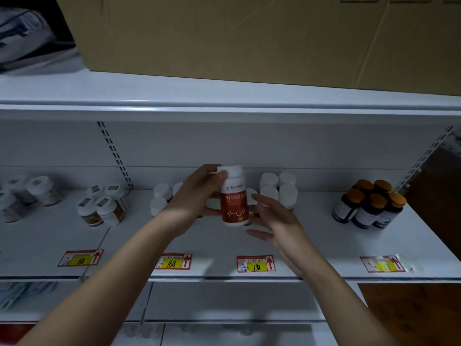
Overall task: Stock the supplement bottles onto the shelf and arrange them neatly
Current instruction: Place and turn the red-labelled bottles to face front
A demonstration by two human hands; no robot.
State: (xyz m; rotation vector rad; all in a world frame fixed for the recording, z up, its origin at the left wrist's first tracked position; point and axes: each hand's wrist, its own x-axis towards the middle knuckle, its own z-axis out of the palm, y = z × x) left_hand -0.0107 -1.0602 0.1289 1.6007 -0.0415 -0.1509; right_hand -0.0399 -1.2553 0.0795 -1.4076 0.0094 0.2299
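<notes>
My left hand [199,193] grips a white bottle with a red label [234,198], thumb on the cap, holding it upright just above the white shelf [311,236]. To its right, my right hand [272,218] has its fingers spread, close to the bottle's lower side; I cannot tell whether it touches. Behind the held bottle stand white-capped bottles [278,187], and more white caps [161,198] show behind my left wrist.
Orange-capped dark bottles [369,206] cluster at the shelf's right. White bottles with labelled caps [102,206] and another group [27,193] stand at the left. Yellow price tags [255,264] line the front edge. A large cardboard box [249,38] sits on the top shelf.
</notes>
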